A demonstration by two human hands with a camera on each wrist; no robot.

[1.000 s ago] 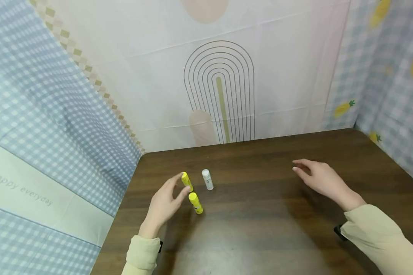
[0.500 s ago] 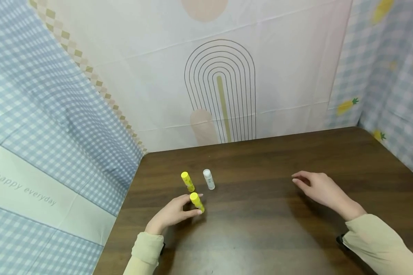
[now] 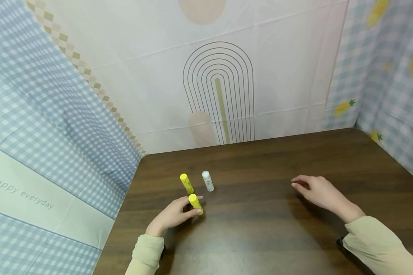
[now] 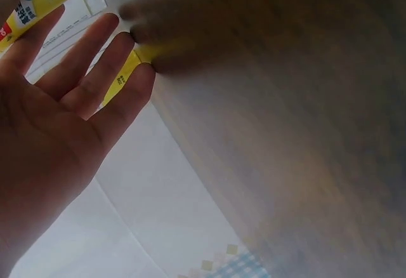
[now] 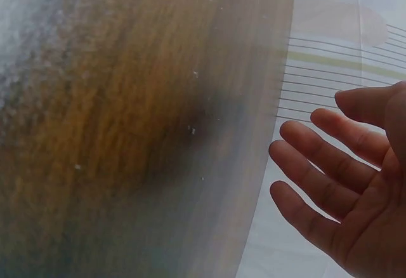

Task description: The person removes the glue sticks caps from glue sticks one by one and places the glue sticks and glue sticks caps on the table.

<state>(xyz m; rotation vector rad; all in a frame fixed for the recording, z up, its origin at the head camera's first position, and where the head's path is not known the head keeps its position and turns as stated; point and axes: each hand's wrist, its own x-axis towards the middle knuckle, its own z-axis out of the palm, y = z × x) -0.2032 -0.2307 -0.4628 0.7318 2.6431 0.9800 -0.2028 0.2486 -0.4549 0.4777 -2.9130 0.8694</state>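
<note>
Fingers [image 3: 184, 204] of our left hand [image 3: 172, 215] curl round the nearer yellow glue stick [image 3: 195, 204], upright near the table's [image 3: 261, 236] left edge; we should grip low and lift straight, sparing the second yellow stick [image 3: 186, 183] and white stick [image 3: 208, 180] just behind. Our right hand [image 3: 321, 194] rests loosely spread toward the right edge. Half a second ago everything sat almost the same.

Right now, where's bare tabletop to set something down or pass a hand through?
Free: the wide stretch of table between the left hand and the right hand, and the strip along the backdrop. Crowded: the left side, where the near yellow stick, far yellow stick and white stick stand close together.
</note>
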